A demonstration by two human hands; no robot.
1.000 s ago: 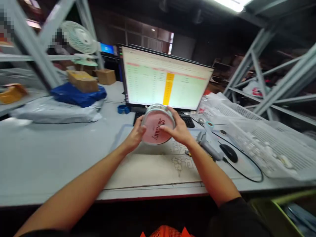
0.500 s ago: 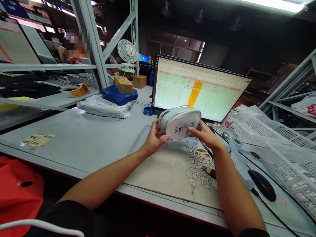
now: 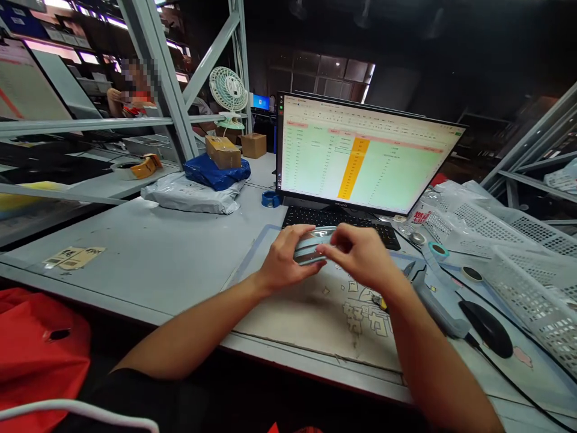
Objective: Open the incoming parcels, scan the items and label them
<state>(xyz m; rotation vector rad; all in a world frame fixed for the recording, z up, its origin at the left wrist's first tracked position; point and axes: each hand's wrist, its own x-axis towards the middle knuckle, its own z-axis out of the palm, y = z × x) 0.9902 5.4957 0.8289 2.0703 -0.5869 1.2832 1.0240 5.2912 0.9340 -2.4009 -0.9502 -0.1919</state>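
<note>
A small clear-sided cosmetic pouch (image 3: 311, 251) with pale blue edging is held above the desk mat, in front of the keyboard. Its narrow side faces me, so the printed front is out of sight. My left hand (image 3: 285, 258) wraps around its left end, thumb below and fingers on top. At the right end my right hand (image 3: 358, 252) has its thumb and curled fingers closed on the pouch's edge. Whether those fingers pinch a zip pull cannot be made out. Below lies the cartoon-printed mat (image 3: 293, 319).
Behind the pouch stand a keyboard (image 3: 392, 236) and a monitor (image 3: 315, 162). Right of my forearm are a grey handheld scanner (image 3: 437, 307), a black mouse (image 3: 487, 328) and white baskets (image 3: 527, 288). Wrapped parcels (image 3: 193, 192) sit at the back left. Beyond the shelving, a person (image 3: 135, 90) is visible.
The pouch has come down and turned from its lettered front to its narrow side. Both hands have shifted their hold, the right now curled at the right end.
</note>
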